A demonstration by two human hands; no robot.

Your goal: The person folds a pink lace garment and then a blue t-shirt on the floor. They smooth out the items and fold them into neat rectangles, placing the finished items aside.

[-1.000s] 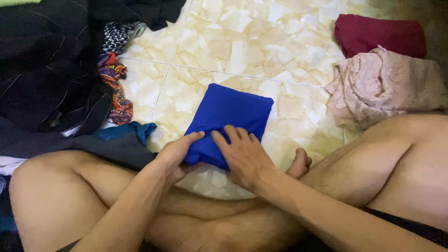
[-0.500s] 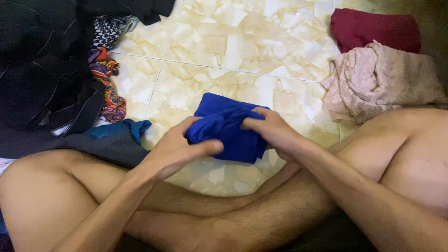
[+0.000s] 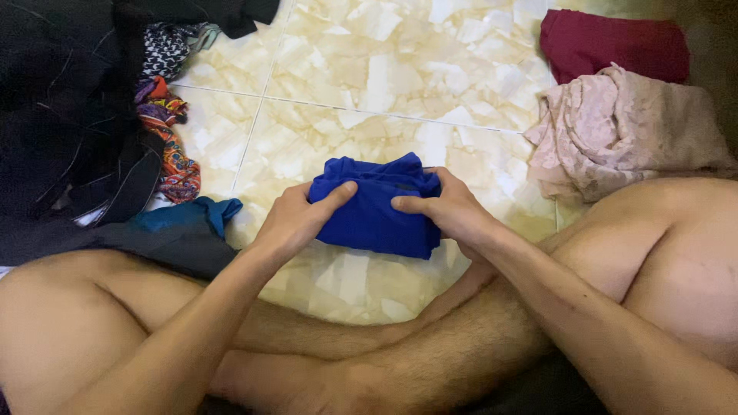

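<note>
Royal-blue folded cloth bundle (image 3: 377, 211), soft and creased, thick at its near edge, gripped between left hand (image 3: 296, 219) and right hand (image 3: 450, 211), thumbs pressed on top, above cream marble-patterned floor tiles (image 3: 369, 92).

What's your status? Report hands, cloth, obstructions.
Left hand and right hand both grip folded royal-blue fabric bundle. Bundle over cream marble-pattern tile floor. Nothing blocking.
</note>
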